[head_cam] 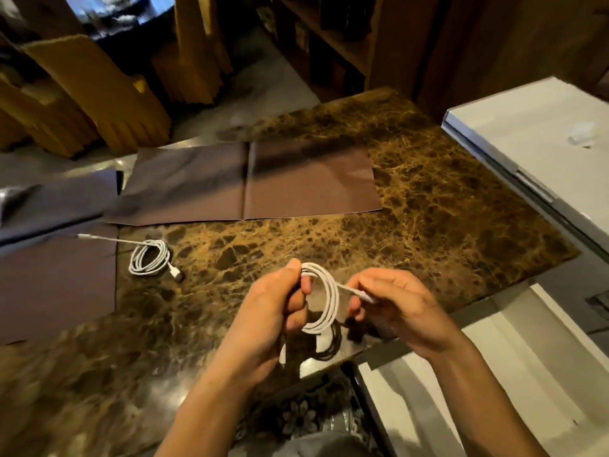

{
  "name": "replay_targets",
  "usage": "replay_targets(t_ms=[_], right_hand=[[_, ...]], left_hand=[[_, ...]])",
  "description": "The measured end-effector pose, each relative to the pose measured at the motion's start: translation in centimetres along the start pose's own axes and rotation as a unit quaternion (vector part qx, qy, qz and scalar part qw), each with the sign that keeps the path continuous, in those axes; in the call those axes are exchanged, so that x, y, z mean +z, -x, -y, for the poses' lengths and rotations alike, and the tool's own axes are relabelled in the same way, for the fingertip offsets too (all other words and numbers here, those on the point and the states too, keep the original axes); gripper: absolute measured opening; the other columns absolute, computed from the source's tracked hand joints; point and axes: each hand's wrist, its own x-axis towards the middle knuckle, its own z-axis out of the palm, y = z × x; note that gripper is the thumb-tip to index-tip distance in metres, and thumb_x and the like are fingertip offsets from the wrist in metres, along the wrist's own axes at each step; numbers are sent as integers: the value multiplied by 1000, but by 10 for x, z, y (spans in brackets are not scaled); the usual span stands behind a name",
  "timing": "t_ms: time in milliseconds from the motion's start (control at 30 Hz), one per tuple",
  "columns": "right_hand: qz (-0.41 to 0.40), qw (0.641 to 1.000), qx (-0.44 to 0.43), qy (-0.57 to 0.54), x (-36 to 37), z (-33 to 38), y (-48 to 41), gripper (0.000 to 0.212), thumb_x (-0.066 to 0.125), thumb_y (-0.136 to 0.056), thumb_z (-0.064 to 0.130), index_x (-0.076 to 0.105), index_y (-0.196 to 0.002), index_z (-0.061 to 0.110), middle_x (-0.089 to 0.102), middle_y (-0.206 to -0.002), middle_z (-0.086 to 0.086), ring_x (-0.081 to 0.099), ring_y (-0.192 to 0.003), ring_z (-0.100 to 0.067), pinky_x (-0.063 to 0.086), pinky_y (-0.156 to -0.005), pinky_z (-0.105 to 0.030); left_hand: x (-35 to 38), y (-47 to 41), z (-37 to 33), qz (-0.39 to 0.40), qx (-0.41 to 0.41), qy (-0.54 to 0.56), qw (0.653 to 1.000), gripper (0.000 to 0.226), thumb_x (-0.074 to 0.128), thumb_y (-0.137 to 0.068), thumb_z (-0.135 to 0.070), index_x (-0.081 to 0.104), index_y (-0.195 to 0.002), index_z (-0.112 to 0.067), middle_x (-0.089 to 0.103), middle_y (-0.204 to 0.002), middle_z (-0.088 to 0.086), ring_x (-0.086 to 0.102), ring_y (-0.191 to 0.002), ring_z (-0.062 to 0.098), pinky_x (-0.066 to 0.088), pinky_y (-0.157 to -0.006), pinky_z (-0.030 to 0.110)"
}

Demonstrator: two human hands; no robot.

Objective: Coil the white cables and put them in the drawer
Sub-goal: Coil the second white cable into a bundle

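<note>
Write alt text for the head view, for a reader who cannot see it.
Seen from above, a person's left hand holds a coiled white cable over a brown marble table while the right hand pinches its loose end. A second coiled white cable lies on the table to the left, beside brown mats.

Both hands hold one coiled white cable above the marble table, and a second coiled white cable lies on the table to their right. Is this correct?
One detail is wrong: in the head view the second cable lies to their left, not right. The left hand and right hand do hold one coiled cable above the marble table.
</note>
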Motion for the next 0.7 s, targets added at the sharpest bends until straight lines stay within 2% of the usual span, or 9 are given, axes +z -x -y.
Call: replay_targets(t_ms=[100,200,267,333,400,467,533,633,700], right_hand=[[41,996,-12,80,36,0,-13,25,64,-93,20,74,-104,-1,63,-68,-12,58,-63,-17,50,-60,-24],[-6,997,-38,63,60,3,-23,23,65,-89,21,77,-94,3,60,-60,-9,53,-54,-14,46,-52,-19],[-23,996,-41,81,80,3,-33,23,64,-86,22,78,-93,5,62,-61,-10,54,-54,-15,47,-51,-20],[15,991,-36,130,100,0,-41,21,60,-91,15,77,-97,5,66,-66,-13,58,-59,-18,50,-56,-23],[59,977,-24,202,126,-6,-50,23,56,-95,10,77,-104,6,72,-76,-15,65,-68,-22,54,-67,-25],[94,957,-29,272,150,-10,-59,25,53,-100,13,75,-110,8,75,-89,-15,69,-81,-33,57,-77,-33],[121,939,-34,320,178,-16,-68,28,51,-103,21,75,-107,10,75,-91,-11,67,-84,-37,55,-79,-45],[89,932,-46,348,213,-33,-78,19,61,-98,28,77,-99,18,75,-87,0,68,-77,-14,51,-71,-29],[38,928,-70,363,221,-47,-84,13,66,-95,28,76,-96,19,76,-86,-3,70,-79,-20,54,-72,-37]], left_hand=[[-37,13,-13,9,7,2,1000,39,42,-104,-32,59,-80,-6,32,-53,-4,25,-41,7,7,-56,34],[-71,27,-29,10,24,-7,1000,31,47,-101,-20,60,-79,-3,48,-58,1,30,-43,4,13,-45,21],[-97,39,-38,4,35,-29,999,28,48,-101,-15,53,-75,-8,47,-58,-1,29,-46,3,13,-45,19],[-118,46,-44,5,44,-11,999,30,48,-102,-17,49,-73,-11,35,-59,-1,25,-45,3,12,-44,19],[-140,51,-48,-9,43,20,999,34,44,-104,-18,53,-72,-10,32,-57,-2,24,-42,3,14,-40,15],[-156,54,-50,-24,48,14,998,37,45,-104,-23,57,-71,-10,34,-55,-3,25,-40,3,19,-38,13],[-170,56,-48,-37,59,-28,997,39,48,-103,-30,59,-70,-13,36,-56,-3,27,-44,5,21,-42,16],[-183,56,-44,-63,86,-92,990,41,50,-102,-33,61,-66,-19,34,-61,7,29,-52,11,26,-46,19],[-188,58,-42,-74,115,-109,985,41,51,-102,-30,67,-66,-21,46,-60,9,40,-54,12,33,-49,20]])
